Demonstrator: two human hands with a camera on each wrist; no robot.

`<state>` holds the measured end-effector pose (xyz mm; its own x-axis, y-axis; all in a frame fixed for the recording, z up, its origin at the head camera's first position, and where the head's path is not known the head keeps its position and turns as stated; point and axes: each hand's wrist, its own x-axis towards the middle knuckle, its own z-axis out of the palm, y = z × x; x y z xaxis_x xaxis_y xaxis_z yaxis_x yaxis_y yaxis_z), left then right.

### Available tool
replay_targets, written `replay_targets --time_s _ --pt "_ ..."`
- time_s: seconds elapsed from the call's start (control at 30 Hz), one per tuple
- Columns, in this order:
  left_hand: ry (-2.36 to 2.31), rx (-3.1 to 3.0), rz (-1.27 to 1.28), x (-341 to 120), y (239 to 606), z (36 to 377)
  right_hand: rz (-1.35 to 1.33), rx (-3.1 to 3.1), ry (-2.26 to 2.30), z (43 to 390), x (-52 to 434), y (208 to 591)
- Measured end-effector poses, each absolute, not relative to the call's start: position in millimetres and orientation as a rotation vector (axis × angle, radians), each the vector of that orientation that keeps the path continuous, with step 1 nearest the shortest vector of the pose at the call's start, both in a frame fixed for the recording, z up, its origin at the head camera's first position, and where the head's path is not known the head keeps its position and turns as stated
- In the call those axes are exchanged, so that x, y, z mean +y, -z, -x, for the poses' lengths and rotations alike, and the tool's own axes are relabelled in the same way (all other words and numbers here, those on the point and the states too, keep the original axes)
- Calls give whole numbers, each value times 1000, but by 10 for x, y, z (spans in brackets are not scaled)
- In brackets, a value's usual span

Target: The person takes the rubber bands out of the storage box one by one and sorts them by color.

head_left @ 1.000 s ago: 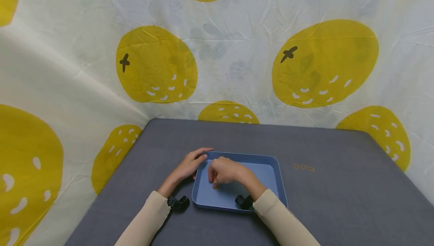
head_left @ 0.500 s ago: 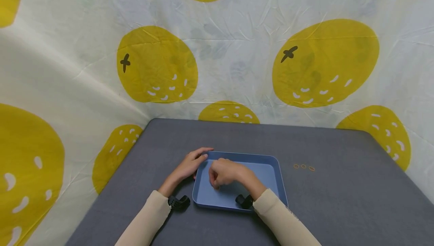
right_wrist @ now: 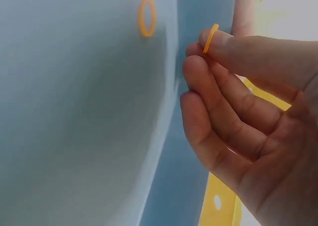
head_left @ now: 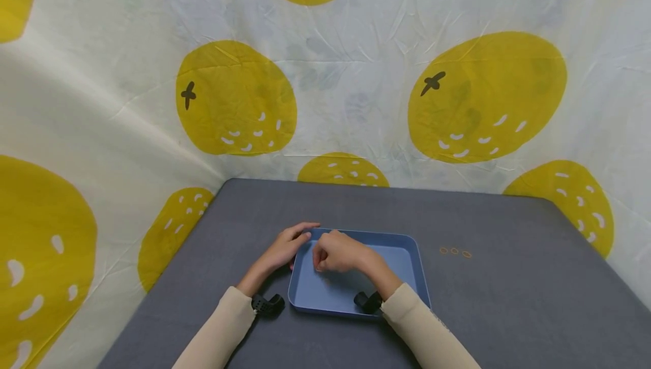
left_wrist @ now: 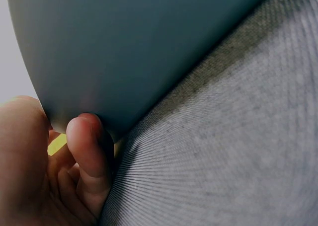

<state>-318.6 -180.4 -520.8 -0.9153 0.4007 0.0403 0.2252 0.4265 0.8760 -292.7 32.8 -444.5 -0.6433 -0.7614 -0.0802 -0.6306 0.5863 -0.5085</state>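
Note:
A shallow blue tray [head_left: 391, 259] lies on the table. My left hand [head_left: 280, 249] holds its far left corner; in the left wrist view, a curled fingertip [left_wrist: 85, 136] touches the outer wall, and the thumb comes over the rim. Above the tray's left part is my right hand [head_left: 339, 253], its thumb and index finger pinching a small orange rubber band [right_wrist: 210, 38], seen in the right wrist view. The other fingers are bent and touch nothing visible. A second orange rubber band [right_wrist: 140, 18] lies on the tray floor below that hand.
Three more orange rubber bands [head_left: 440, 250] lie in a row on the grey table [head_left: 508, 301], right of the tray. A white curtain with yellow fruit prints [head_left: 351, 92] hangs behind the table and along its left side.
My right hand has risen from the tray floor and shifted slightly away from me, with a rubber band pinched in its fingertips. The left hand stays at the tray's corner.

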Motion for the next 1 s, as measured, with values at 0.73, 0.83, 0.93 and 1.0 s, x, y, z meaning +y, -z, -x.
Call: replay_targets --time_s 0.73,0.83,0.93,1.0 --pt "-1508 2432 -567 -1771 4921 3008 1138 2515 850 2892 650 4156" --pt "-1499 2448 -554 -1785 5049 3082 1123 2515 876 2891 706 4137" --pt "-1510 2457 -547 -1797 5158 3133 1100 2516 895 2892 758 4128" --pt "-1518 2464 -540 -1802 5192 3143 1090 2516 905 2891 796 4123"
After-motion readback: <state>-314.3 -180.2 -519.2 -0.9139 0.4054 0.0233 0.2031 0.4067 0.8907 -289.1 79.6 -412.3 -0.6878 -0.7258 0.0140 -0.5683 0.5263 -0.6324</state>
